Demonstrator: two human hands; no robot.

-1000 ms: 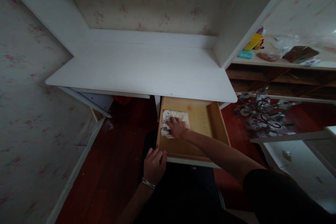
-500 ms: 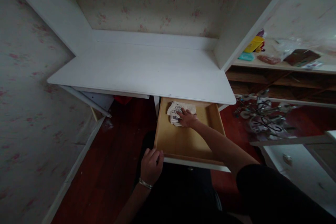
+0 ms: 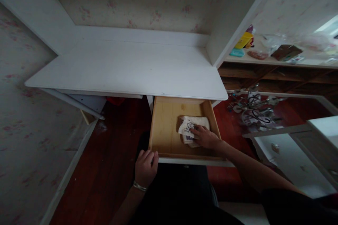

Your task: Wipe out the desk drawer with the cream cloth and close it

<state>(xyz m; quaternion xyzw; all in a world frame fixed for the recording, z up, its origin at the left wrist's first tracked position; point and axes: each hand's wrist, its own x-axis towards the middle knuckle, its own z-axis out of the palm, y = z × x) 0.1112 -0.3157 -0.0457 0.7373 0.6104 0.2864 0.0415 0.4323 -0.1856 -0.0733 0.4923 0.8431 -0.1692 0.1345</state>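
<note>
A wooden drawer (image 3: pixel 166 130) stands pulled out from under the white desk (image 3: pixel 126 68). Inside it, near the right wall, lies a crumpled white cloth (image 3: pixel 191 128) with a dark print. My right hand (image 3: pixel 204 137) presses down on the cloth with its fingers spread over it. My left hand (image 3: pixel 145 167), with a bracelet on the wrist, grips the front left corner of the drawer. The rest of the drawer bottom is bare wood.
To the right, a shelf (image 3: pixel 274 61) carries a yellow item, a teal item and bags. A metal ornament (image 3: pixel 253 112) lies on the red wooden floor (image 3: pixel 105 168). A white cabinet (image 3: pixel 293 154) stands at the near right. Flowered wallpaper covers the walls.
My right hand has slid the cloth from the drawer's left side to the back, then to the front right. The left hand stays on the drawer's corner.
</note>
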